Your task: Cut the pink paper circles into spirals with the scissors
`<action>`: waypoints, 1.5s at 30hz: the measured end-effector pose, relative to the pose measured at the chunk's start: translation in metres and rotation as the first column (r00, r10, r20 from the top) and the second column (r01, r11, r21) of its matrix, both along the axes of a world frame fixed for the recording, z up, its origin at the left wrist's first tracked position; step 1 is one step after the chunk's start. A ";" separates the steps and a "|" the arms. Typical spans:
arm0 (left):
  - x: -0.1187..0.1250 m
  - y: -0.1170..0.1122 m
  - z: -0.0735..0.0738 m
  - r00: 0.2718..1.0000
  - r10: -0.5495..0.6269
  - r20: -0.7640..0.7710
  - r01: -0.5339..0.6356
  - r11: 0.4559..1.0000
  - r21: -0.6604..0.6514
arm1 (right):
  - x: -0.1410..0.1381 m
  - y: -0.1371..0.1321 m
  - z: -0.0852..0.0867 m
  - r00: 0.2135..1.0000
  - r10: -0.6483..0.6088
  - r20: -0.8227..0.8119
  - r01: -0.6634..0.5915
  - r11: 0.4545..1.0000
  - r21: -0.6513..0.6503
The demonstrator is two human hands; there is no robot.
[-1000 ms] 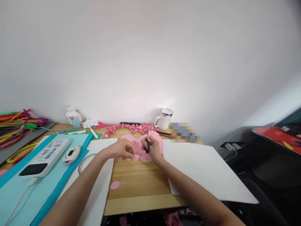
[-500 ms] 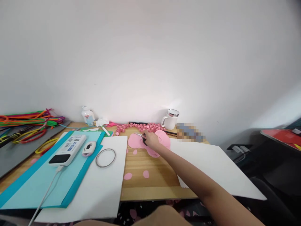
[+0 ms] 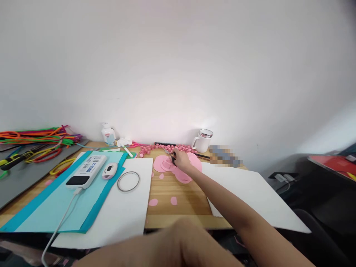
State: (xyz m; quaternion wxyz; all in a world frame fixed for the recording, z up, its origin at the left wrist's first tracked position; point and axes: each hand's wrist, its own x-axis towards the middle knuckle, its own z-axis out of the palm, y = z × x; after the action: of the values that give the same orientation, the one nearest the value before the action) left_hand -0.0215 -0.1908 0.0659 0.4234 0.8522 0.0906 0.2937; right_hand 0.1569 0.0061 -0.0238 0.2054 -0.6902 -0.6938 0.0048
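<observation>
My right hand [image 3: 181, 159] is closed around small scissors with black handles; their metal blades [image 3: 167, 151] point left toward the back. The hand is over several overlapping round pink paper pieces [image 3: 187, 177] on the wooden table [image 3: 180, 215], and part of that pile is hidden beneath it. Just beyond the fingers lie many small pink folded paper bits [image 3: 185, 148]. My left hand does not show; a blurred skin-coloured shape [image 3: 167, 246] at the bottom edge looks like a bent leg.
At left, blue sheets [image 3: 97, 200] on white paper carry a white power bank [image 3: 88, 171] with a cable and a small white device [image 3: 109, 170]. A metal ring [image 3: 128, 181] lies beside them. White mug [image 3: 202, 141] and bottle [image 3: 108, 134] stand near the wall. White sheet [image 3: 244, 189] right.
My right hand has lifted slightly with the scissors and shifted a little to the right. The view has tilted a bit, and the skin-coloured shape at the bottom has risen and fills more room.
</observation>
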 end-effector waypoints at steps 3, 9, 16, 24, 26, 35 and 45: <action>0.007 0.051 0.003 0.969 0.043 -0.245 -0.011 0.991 0.133 | 0.010 0.000 0.017 1.000 0.011 0.009 -0.011 0.998 0.060; 0.012 0.159 -0.041 0.582 0.651 -0.488 -0.389 0.750 0.535 | 0.039 -0.007 0.060 0.998 0.038 0.050 -0.046 0.985 0.169; 0.021 0.201 -0.068 0.508 0.670 -0.541 -0.324 0.731 0.600 | 0.068 -0.018 0.106 0.999 -0.032 0.027 0.023 0.956 0.292; 0.032 0.208 -0.068 0.437 0.639 -0.633 -0.189 0.753 0.630 | 0.077 -0.022 0.063 1.000 0.030 -0.010 -0.027 0.978 0.205; 0.032 0.208 -0.068 0.429 0.642 -0.636 -0.176 0.750 0.638 | 0.075 -0.023 0.043 0.998 0.060 -0.027 -0.054 0.983 0.175; 0.034 0.217 -0.080 0.422 0.712 -0.561 -0.273 0.690 0.670 | 0.073 -0.014 0.056 0.975 0.140 -0.173 -0.076 0.940 0.334; 0.029 0.212 -0.087 0.398 0.787 -0.471 -0.515 0.617 0.595 | 0.080 0.003 0.143 0.881 0.402 -0.249 -0.061 0.618 0.784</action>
State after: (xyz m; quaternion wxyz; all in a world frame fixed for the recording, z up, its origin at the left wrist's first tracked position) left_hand 0.0076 0.0215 -0.0213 0.0405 0.8468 0.5201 0.1040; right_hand 0.2366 0.0088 0.1189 0.6088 -0.4264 -0.6588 -0.1163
